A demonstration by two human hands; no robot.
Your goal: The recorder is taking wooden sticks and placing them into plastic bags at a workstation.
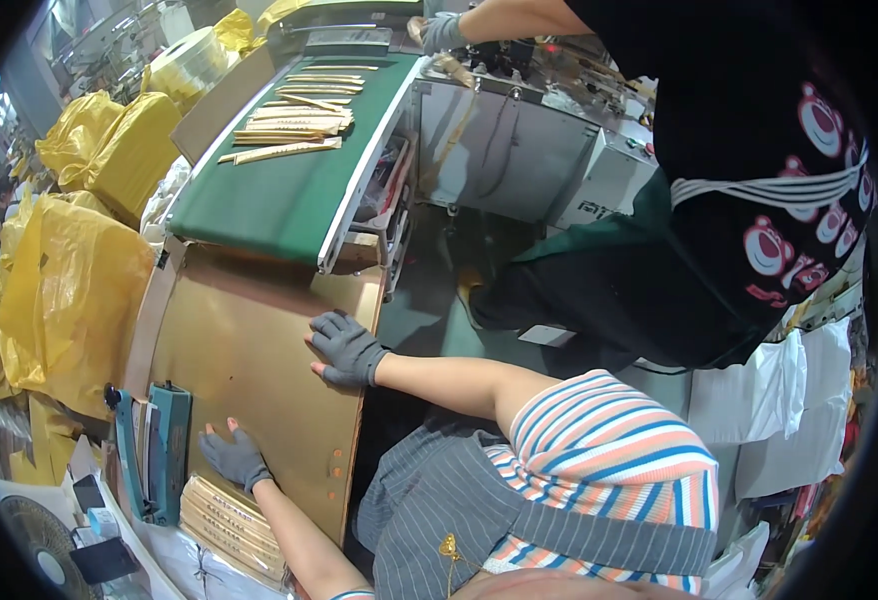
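Note:
A brown tabletop board (259, 340) lies under both my hands, which wear grey gloves with bare fingertips. My left hand (236, 456) rests on it with fingers spread, holding nothing, beside a stack of slim printed paper packets (224, 525). My right hand (347, 350) lies flat near the board's right edge, fingers apart and without anything in them. Beyond the board, a green conveyor belt (259, 205) carries several similar long, thin paper packets (294, 122), most lying crosswise, some overlapping.
Left of my left hand stands a teal sealer-like device (169, 450). Yellow plastic bags (74, 290) line the left side. A fan (44, 550) sits lower left. A co-worker in black (739, 180) stands at right, one gloved hand (443, 33) by the conveyor's far end.

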